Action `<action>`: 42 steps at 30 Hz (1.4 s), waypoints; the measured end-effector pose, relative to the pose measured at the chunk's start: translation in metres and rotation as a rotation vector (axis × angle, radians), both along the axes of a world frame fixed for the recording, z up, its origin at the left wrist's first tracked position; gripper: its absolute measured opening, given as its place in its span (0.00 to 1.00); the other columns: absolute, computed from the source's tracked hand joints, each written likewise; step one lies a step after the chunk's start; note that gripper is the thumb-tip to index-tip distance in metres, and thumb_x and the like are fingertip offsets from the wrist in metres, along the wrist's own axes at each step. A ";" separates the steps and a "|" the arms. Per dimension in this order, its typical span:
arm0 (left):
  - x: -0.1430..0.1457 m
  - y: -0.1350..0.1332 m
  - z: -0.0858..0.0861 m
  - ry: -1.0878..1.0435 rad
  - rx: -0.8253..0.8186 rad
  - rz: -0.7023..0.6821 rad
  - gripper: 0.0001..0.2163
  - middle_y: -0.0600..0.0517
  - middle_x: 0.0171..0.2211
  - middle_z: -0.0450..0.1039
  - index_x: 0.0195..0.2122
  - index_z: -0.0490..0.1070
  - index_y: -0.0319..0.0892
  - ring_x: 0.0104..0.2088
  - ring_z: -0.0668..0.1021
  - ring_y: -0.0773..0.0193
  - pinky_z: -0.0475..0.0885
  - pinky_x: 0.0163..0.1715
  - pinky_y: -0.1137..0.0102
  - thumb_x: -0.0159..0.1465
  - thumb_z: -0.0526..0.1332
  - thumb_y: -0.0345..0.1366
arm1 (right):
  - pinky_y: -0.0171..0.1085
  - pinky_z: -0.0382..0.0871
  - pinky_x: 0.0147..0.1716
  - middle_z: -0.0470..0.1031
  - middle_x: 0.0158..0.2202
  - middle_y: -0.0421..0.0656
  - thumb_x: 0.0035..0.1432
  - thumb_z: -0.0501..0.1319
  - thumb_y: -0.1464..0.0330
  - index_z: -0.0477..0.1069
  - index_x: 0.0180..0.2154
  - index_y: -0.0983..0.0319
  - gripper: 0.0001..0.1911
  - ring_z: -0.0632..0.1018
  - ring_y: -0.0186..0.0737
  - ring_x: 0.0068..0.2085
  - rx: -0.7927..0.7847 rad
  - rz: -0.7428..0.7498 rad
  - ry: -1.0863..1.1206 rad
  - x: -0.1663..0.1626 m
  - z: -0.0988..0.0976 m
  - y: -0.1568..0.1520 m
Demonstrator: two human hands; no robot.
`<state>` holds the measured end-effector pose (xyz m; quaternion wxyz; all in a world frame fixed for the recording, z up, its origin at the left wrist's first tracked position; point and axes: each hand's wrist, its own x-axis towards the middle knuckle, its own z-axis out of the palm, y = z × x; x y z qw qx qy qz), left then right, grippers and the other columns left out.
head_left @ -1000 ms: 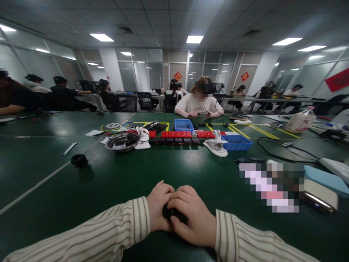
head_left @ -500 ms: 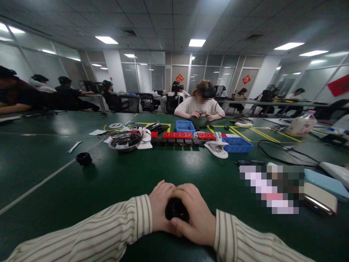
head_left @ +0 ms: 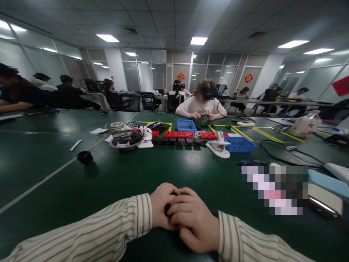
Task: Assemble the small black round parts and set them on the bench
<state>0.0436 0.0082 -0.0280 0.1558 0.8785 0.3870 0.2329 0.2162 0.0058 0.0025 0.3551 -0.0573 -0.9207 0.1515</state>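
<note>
Close in front of me, both hands are wrapped round a black round part (head_left: 167,210). Only a small dark patch of it shows between the fingers, so its exact kind is hidden. My left hand (head_left: 163,205) curls about its left side. Across its top and right side lie the bent fingers of my right hand (head_left: 195,220), which overlap the left fingertips. Further off to the left, a short black cylindrical part (head_left: 85,157) stands on the green table (head_left: 131,174).
A metal bowl of cables (head_left: 124,142), a white clip (head_left: 219,147), a red-and-black strip (head_left: 178,138) and blue bins (head_left: 240,144) (head_left: 186,125) stand mid-table. A wrench (head_left: 75,145) lies left. Phones (head_left: 325,198) lie right. A co-worker (head_left: 201,103) sits opposite.
My right hand's fingers have closed over the black part, which showed a wide round opening before and is now mostly covered. The view has shifted slightly.
</note>
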 end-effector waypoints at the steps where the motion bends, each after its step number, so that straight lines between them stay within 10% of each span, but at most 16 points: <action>1: 0.000 0.001 -0.001 -0.019 -0.001 0.007 0.19 0.52 0.34 0.66 0.29 0.71 0.42 0.38 0.70 0.57 0.66 0.41 0.62 0.39 0.67 0.47 | 0.45 0.55 0.50 0.75 0.30 0.39 0.45 0.47 0.73 0.66 0.28 0.60 0.11 0.73 0.37 0.37 0.017 0.026 0.013 0.000 0.000 0.000; 8: -0.001 -0.002 -0.003 -0.013 0.001 0.012 0.32 0.47 0.41 0.67 0.45 0.66 0.42 0.42 0.70 0.51 0.61 0.48 0.52 0.41 0.65 0.55 | 0.49 0.51 0.53 0.71 0.42 0.46 0.56 0.49 0.62 0.63 0.45 0.62 0.17 0.69 0.43 0.46 -0.024 -0.066 0.063 0.003 0.000 0.001; 15: 0.005 -0.015 0.008 0.024 -0.016 0.118 0.35 0.47 0.40 0.66 0.47 0.63 0.42 0.42 0.70 0.51 0.49 0.53 0.43 0.41 0.64 0.56 | 0.46 0.60 0.37 0.66 0.32 0.46 0.51 0.43 0.41 0.63 0.33 0.64 0.33 0.66 0.43 0.34 -0.168 -0.376 -0.016 -0.001 -0.007 0.003; 23: 0.000 -0.004 0.006 0.038 -0.028 0.020 0.22 0.50 0.37 0.66 0.35 0.72 0.44 0.40 0.70 0.55 0.57 0.51 0.53 0.40 0.68 0.48 | 0.43 0.60 0.37 0.69 0.32 0.44 0.52 0.52 0.65 0.66 0.32 0.62 0.09 0.67 0.41 0.35 -0.092 -0.242 -0.115 -0.001 0.000 -0.002; 32: -0.002 -0.004 0.004 0.071 -0.071 0.016 0.28 0.50 0.40 0.66 0.41 0.70 0.46 0.44 0.70 0.52 0.53 0.54 0.49 0.39 0.66 0.52 | 0.43 0.57 0.53 0.75 0.36 0.44 0.49 0.47 0.73 0.66 0.36 0.62 0.13 0.72 0.38 0.44 0.000 0.100 0.001 0.000 0.000 -0.002; 37: -0.003 -0.008 0.007 0.025 -0.030 0.021 0.37 0.44 0.49 0.63 0.53 0.59 0.42 0.49 0.66 0.48 0.48 0.54 0.43 0.45 0.62 0.56 | 0.50 0.53 0.52 0.71 0.41 0.47 0.57 0.48 0.59 0.62 0.44 0.63 0.18 0.69 0.43 0.45 -0.085 -0.062 0.061 0.003 0.002 0.002; 42: 0.003 -0.011 0.012 0.066 -0.006 0.078 0.28 0.47 0.41 0.67 0.38 0.68 0.41 0.44 0.70 0.50 0.44 0.54 0.42 0.42 0.64 0.56 | 0.45 0.62 0.34 0.66 0.32 0.46 0.53 0.38 0.41 0.63 0.34 0.64 0.34 0.66 0.42 0.33 -0.237 -0.375 0.045 0.004 -0.004 0.008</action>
